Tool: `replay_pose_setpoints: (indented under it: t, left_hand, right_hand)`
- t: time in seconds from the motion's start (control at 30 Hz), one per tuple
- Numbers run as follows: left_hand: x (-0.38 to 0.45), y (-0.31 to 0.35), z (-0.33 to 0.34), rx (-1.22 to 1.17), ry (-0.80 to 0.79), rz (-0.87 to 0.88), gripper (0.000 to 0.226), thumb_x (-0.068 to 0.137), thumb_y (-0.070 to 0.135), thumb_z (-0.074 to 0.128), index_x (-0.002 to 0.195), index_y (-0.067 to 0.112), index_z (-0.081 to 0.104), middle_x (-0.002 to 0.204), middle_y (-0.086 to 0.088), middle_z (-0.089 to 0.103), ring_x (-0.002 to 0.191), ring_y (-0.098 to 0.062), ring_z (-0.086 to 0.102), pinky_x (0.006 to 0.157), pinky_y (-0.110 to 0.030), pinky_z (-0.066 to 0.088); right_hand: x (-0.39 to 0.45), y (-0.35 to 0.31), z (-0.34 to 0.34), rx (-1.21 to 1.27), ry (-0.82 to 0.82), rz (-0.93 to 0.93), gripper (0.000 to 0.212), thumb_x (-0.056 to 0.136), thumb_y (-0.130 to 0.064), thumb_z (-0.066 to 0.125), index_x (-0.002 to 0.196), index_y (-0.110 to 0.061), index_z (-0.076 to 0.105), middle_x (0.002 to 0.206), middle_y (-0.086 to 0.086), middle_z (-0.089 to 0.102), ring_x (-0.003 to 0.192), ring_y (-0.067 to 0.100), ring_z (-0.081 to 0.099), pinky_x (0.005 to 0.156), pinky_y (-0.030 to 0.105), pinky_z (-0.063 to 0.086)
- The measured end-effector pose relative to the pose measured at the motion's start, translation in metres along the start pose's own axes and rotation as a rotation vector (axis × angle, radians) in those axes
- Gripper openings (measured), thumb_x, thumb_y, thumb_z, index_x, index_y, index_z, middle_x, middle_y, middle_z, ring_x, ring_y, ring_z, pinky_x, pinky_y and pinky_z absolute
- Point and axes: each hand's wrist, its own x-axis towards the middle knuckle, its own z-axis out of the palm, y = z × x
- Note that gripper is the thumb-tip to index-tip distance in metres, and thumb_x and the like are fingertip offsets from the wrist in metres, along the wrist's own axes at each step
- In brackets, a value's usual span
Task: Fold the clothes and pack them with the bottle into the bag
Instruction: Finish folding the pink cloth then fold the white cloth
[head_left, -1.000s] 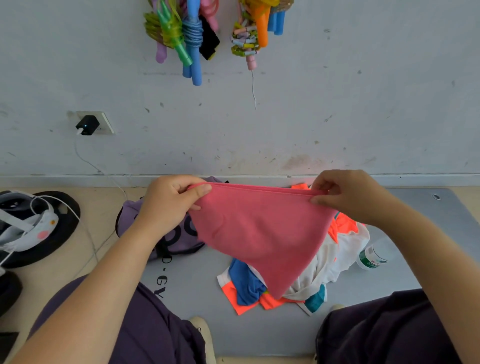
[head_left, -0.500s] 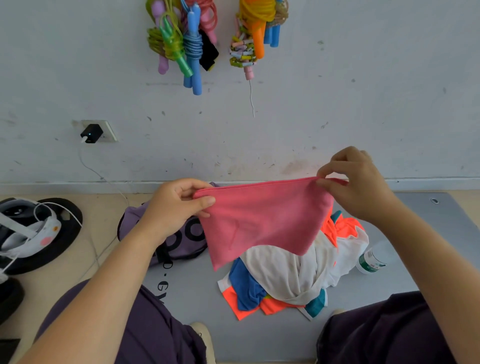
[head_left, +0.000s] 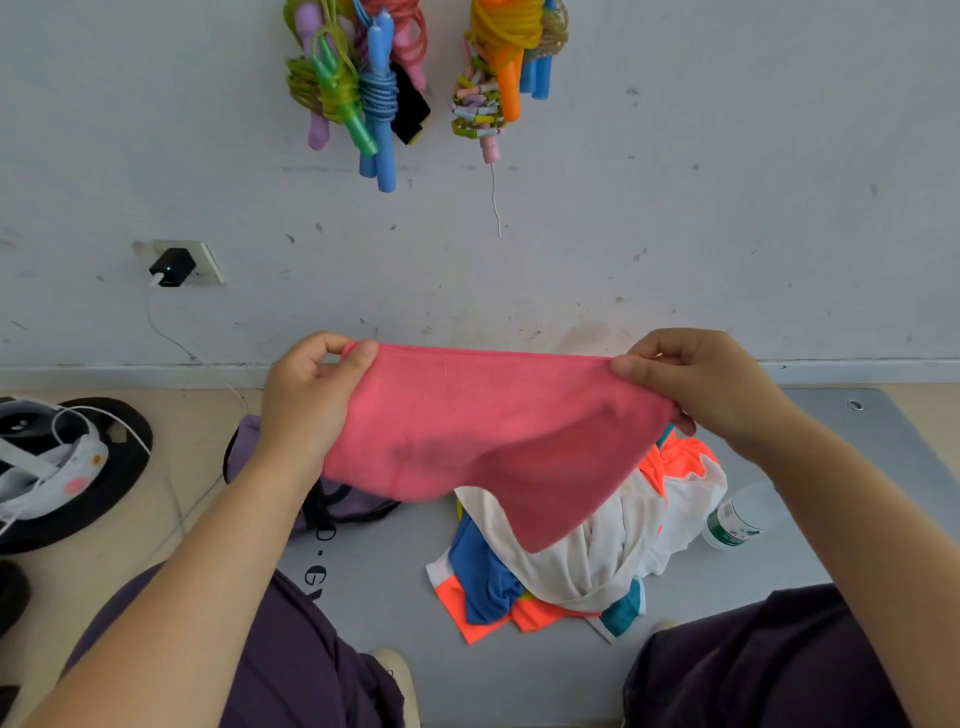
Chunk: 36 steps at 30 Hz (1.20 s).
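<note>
Left hand (head_left: 306, 400) and right hand (head_left: 706, 389) pinch the pink cloth (head_left: 483, 431) (each grip clamped).

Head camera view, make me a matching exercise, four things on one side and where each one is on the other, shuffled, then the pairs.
Things:
1. pink cloth
2. bottle
3. purple bag
4. skipping ropes

Places:
A. hanging on the wall
B. lying on the grey mat, right of the clothes pile
C. stretched between left hand and right hand
D. on the floor behind the left forearm

Pairs: 1-C, 2-B, 3-D, 4-A
</note>
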Motion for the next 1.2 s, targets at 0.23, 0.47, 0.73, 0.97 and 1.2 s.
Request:
replay_pose_setpoints:
  t: [0.23,0.47,0.73,0.97,1.2]
  left_hand:
    - [-0.008,0.001,0.013,0.055,-0.135,0.069,0.01,0.085,0.026,0.076,0.078,0.019,0.072,0.073,0.003,0.07,0.064,-0.006,0.059,0.065,-0.023,0.047]
    - [-0.03,0.008,0.041,-0.196,-0.552,-0.147,0.006,0.084,0.015,0.075,0.079,0.012,0.073,0.071,-0.001,0.07,0.067,-0.014,0.068,0.064,-0.028,0.06]
    - [-0.039,0.015,0.052,-0.283,-0.708,-0.197,0.021,0.092,0.021,0.064,0.1,0.004,0.075,0.095,-0.016,0.075,0.092,-0.023,0.073,0.078,-0.031,0.059]
    - [-0.044,0.023,0.051,-0.344,-0.777,-0.22,0.027,0.092,0.03,0.062,0.095,0.008,0.077,0.098,-0.015,0.075,0.093,-0.023,0.071,0.077,-0.029,0.056]
    - [-0.045,0.024,0.043,-0.263,-0.828,-0.014,0.02,0.063,0.031,0.082,0.081,0.025,0.079,0.084,0.003,0.076,0.082,-0.006,0.069,0.076,-0.017,0.051]
  right_hand:
    - [-0.015,-0.012,0.019,0.096,-0.364,0.015,0.007,0.095,-0.012,0.059,0.098,-0.018,0.063,0.061,0.009,0.067,0.052,0.025,0.065,0.055,0.029,0.054]
    - [-0.025,-0.023,0.054,0.098,-0.657,-0.032,0.017,0.091,-0.001,0.061,0.106,-0.005,0.062,0.099,0.003,0.076,0.098,0.017,0.071,0.086,0.028,0.055]
    - [-0.027,-0.026,0.071,-0.233,-0.132,-0.336,0.004,0.082,-0.021,0.077,0.084,-0.019,0.076,0.068,0.0,0.06,0.063,0.013,0.052,0.06,0.023,0.041]
    - [-0.027,-0.029,0.07,-0.256,0.001,-0.431,0.012,0.077,-0.019,0.08,0.077,-0.011,0.071,0.089,0.003,0.055,0.077,0.013,0.053,0.072,0.028,0.046]
    - [-0.018,-0.021,0.06,-0.412,-0.104,-0.399,0.038,0.066,-0.064,0.066,0.073,-0.027,0.069,0.097,-0.002,0.054,0.093,0.015,0.05,0.085,0.03,0.043]
